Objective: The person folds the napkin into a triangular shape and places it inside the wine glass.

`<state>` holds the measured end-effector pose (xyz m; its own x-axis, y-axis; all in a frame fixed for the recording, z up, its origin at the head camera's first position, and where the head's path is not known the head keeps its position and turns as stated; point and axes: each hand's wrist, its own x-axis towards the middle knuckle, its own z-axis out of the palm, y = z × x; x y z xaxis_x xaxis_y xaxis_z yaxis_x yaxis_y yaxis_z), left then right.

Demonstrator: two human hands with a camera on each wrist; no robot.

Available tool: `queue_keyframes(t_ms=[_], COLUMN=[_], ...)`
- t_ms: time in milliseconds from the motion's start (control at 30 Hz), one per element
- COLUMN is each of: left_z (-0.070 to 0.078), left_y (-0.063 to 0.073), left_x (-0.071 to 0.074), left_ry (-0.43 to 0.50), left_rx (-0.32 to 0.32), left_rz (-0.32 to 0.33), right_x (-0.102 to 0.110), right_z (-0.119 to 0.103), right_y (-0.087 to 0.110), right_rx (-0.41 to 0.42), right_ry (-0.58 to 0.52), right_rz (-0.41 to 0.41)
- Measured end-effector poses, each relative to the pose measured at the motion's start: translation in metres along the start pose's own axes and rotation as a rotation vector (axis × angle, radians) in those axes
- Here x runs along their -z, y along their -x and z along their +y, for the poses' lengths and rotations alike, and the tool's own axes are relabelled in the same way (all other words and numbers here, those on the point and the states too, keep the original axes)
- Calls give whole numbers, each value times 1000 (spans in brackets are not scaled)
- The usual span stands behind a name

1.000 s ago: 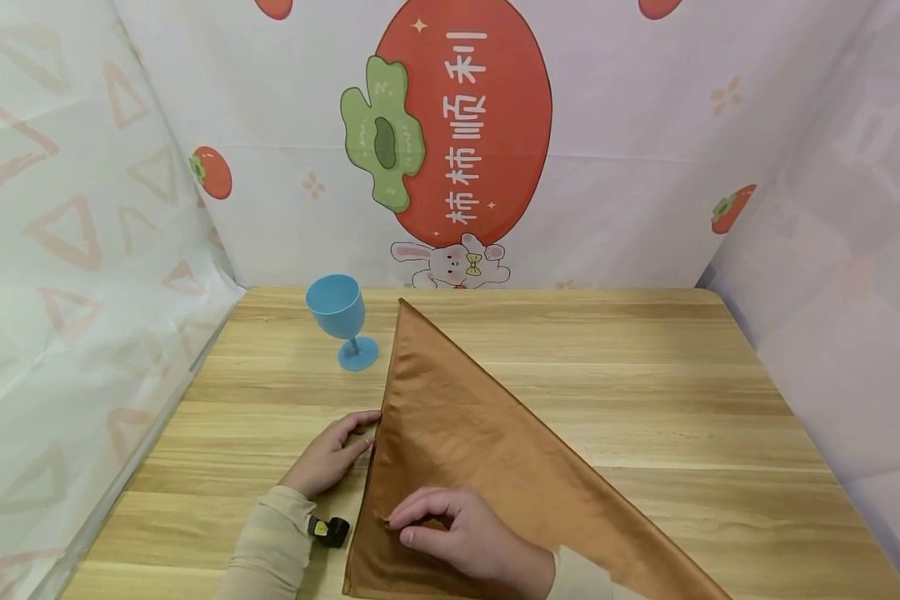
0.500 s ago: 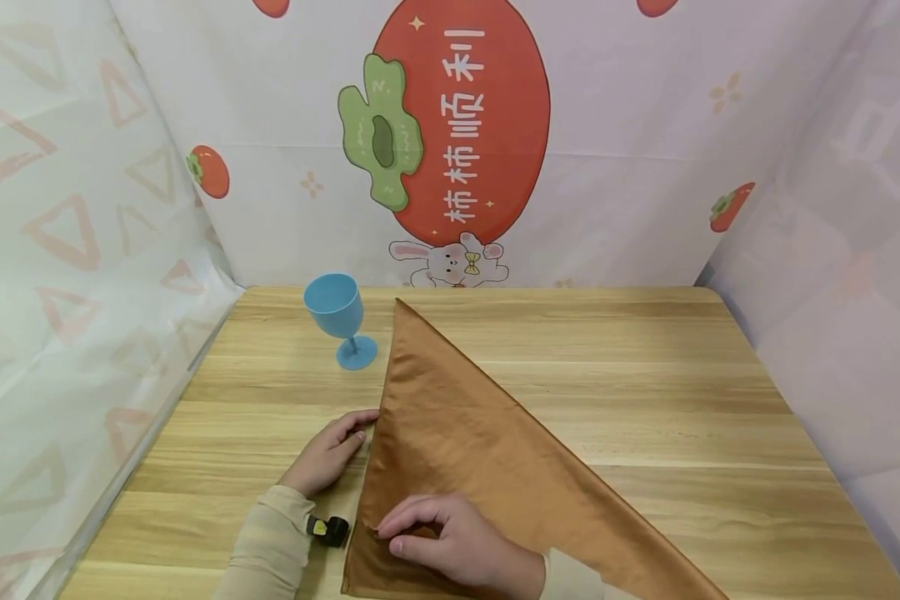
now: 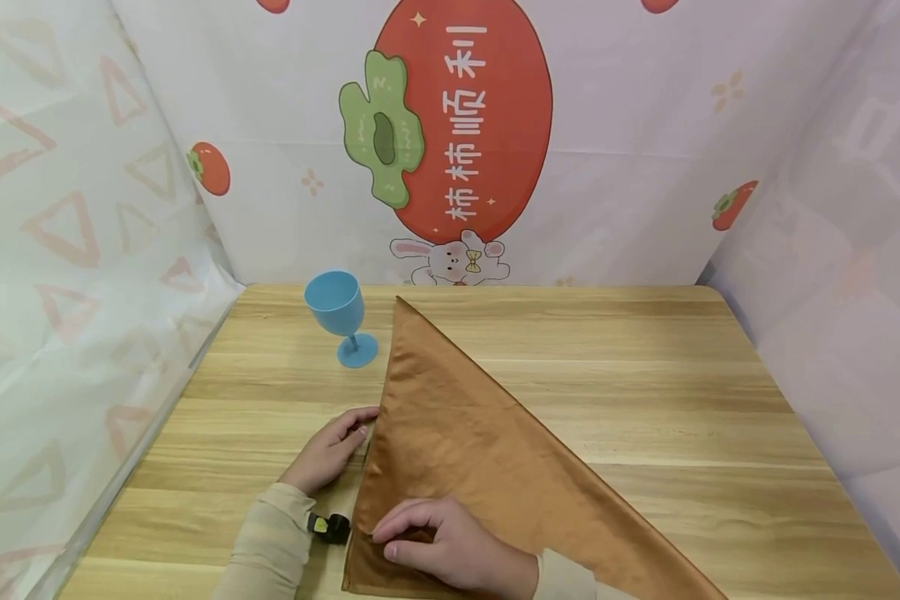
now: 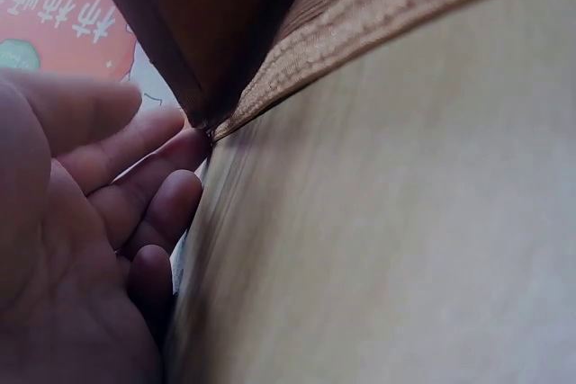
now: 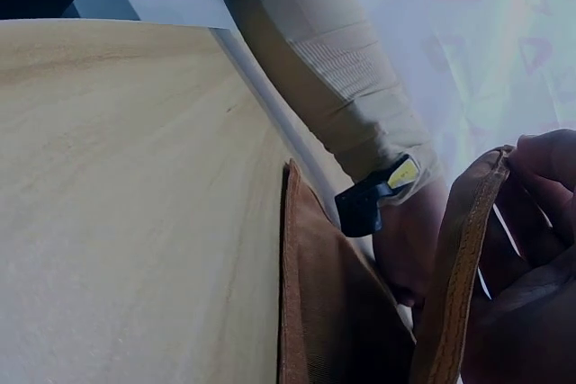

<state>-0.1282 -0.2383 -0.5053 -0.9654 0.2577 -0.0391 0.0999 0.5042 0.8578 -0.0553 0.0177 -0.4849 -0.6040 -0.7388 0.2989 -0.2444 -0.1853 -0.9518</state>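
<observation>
A shiny brown satin cloth (image 3: 480,450), folded to a triangle, lies on the table with its far point toward the back. My right hand (image 3: 446,542) pinches an upper layer of it between thumb and fingertips near the left edge. In the right wrist view that raised hem (image 5: 463,249) stands above the lower layer (image 5: 310,267). My left hand (image 3: 330,450) rests beside the cloth's left edge, fingers extended and fingertips right at the fold. Seen from the left wrist, those fingers (image 4: 148,168) meet the cloth's edge low on the table.
A blue goblet (image 3: 337,304) stands upright behind my left hand, left of the cloth's far point. A small black wrist camera (image 3: 332,528) sits on my left cuff. Printed curtains (image 3: 600,225) border the wooden table (image 3: 682,358) at the back and sides.
My right hand has shifted a little left and toward me, drawing the pinched layer with it. The left thumb has drawn back from the cloth's edge; the goblet stays put.
</observation>
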Motion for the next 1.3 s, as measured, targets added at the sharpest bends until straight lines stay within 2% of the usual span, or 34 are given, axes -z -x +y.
queue_keyframes(t_ms=[167, 300, 733, 1067, 1300], left_z=[-1, -2, -1, -2, -3], left_y=[0, -1, 0, -1, -1], left_x=[0, 0, 1, 0, 0], left_ry=[58, 67, -10, -19, -54], left_rx=[-6, -29, -26, -27, -15], left_rz=[-30, -33, -21, -12, 4], right_x=[-2, -5, -8, -10, -12], right_z=[4, 6, 9, 10, 11], right_y=[-1, -1, 1, 5, 7], right_rx=[-6, -14, -137, -200, -211], right_ry=[12, 29, -12, -47, -35], right_rz=[-18, -38, -76, -110, -117])
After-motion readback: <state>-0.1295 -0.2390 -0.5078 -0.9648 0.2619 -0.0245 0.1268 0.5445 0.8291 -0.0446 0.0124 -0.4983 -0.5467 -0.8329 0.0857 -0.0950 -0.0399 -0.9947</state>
